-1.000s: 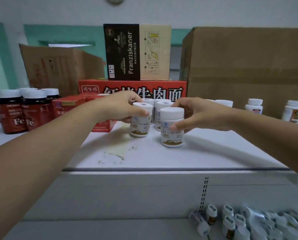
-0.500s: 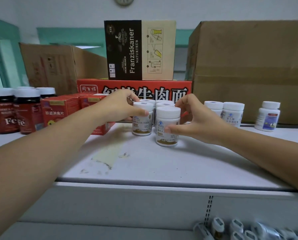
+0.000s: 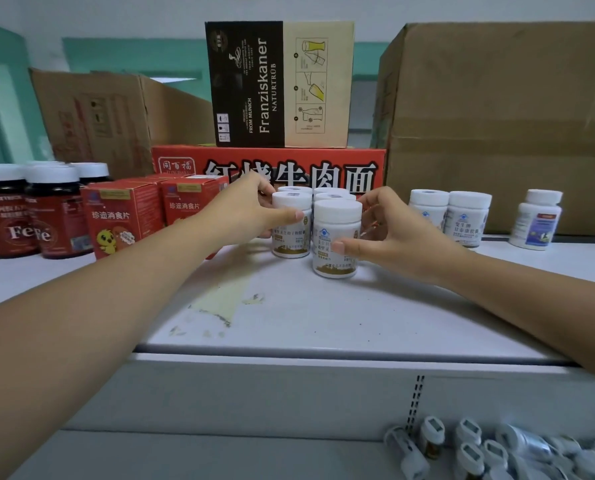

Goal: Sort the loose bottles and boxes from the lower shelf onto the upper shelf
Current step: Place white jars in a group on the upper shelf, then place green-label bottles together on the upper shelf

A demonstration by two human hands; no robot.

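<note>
Upper shelf (image 3: 323, 317): white, scuffed patch left of centre; front edge well apart from everything standing on it.

Cluster of four white-capped bottles: upright, long axes vertical, just in front of the red carton (image 3: 268, 168); back bottles (image 3: 334, 196) showing little beyond their caps.

Left bottle (image 3: 291, 237): standing on the upper shelf; gripped by the left hand (image 3: 247, 213), thumb across the front just under the cap, fingers curled behind.

Front bottle (image 3: 336, 244): standing nearest the shelf edge, just beside the left bottle; pinched by the right hand (image 3: 396, 237), thumb on the label, fingers curled round the far side.

Step in hand, as judged: squaring both bottles into the cluster; letting go likely next.

Loose bottles (image 3: 479, 448): tumbled on the lower shelf (image 3: 185, 455), below and to the right; right hand nearer; reach down past the shelf edge.

Open room: bare shelf ahead of the cluster, and between it and the white pair (image 3: 448, 213); left side closed off by red boxes (image 3: 123, 216).
</note>
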